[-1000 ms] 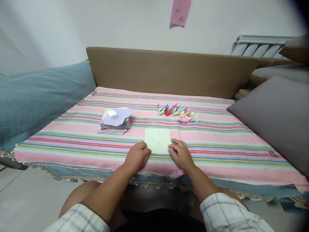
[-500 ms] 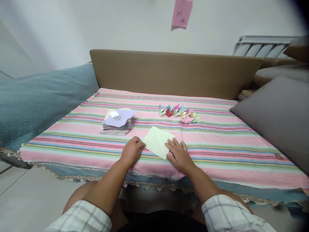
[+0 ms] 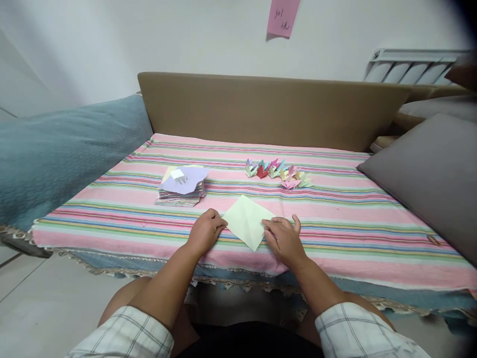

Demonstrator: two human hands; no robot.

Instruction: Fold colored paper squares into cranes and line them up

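A pale green sheet of paper (image 3: 246, 222) lies on the striped cloth in front of me, turned so one corner points toward me. A faint crease runs across it. My left hand (image 3: 207, 230) pinches its left corner between thumb and fingers. Over its right side rests my right hand (image 3: 286, 240), fingers apart, the fingertips touching the paper near the right corner. Beyond the sheet sit several folded paper cranes (image 3: 276, 172) in many colours. Left of them stands a stack of paper (image 3: 182, 194), with a purple sheet (image 3: 190, 180) and a small white block (image 3: 178, 175) on top.
The striped cloth (image 3: 122, 209) covers a sofa seat with a brown backrest (image 3: 261, 109). At the left is a blue armrest (image 3: 74, 139); at the right, a grey cushion (image 3: 432, 169). A small brown item (image 3: 434, 240) lies near that cushion. A pink note (image 3: 283, 19) hangs on the wall.
The paper has turned slightly and shifted a little to the right. My right hand has slid right along it, its fingers lifting and bending more. My left hand keeps its corner.
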